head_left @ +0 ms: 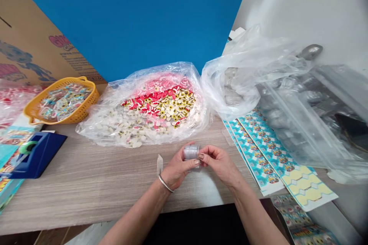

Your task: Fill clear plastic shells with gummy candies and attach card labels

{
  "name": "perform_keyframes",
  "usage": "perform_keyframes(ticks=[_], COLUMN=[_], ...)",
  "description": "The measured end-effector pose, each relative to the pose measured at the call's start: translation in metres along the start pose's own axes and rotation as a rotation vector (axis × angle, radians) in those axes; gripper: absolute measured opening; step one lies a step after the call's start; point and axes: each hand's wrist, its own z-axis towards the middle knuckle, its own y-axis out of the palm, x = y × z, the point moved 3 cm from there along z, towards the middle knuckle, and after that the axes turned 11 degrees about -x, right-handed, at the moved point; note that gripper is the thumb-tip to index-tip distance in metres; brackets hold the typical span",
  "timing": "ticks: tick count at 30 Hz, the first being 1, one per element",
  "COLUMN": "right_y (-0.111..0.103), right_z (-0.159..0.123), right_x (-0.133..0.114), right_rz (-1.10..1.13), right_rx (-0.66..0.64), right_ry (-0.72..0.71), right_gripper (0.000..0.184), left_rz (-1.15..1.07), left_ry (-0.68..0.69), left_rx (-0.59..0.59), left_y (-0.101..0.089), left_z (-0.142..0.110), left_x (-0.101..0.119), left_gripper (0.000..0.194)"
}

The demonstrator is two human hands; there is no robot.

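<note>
While left fingers [189, 165] tight around a clear plastic cylinder [191, 152], right fingers [209, 150] together on its edge.

One head view looks forward and down, seemingly close above the table [100, 187]

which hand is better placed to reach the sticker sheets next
Probably the right hand: it's nearer the sticker sheets, while the left hand is wrapped around the clear plastic stack.
</note>
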Motion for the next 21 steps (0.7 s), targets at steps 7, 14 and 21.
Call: perform_keyframes(ticks=[7, 14, 21], right_y=[-0.005, 0.000, -0.018], right_z=[0.001, 0.001, -0.003], right_x=[0.005, -0.002, -0.007], right_rz=[-0.011, -0.084, -0.117], right_rx=[-0.011, -0.023, 0.107], right_ry=[-0.020, 0.007, 0.008], right_gripper=[0.028, 0.027, 0.030], left_rz=[-0.009, 0.022, 0.006], left_ry=[-0.013, -0.006, -0.014], left_rx=[0.001, 0.056, 0.067], left_y=[-0.003, -0.003, -0.004], left_z=[-0.002, -0.001, -0.004], left_x=[0.000, -0.001, 0.004], left_gripper=[0.070, 0.079, 0.076])
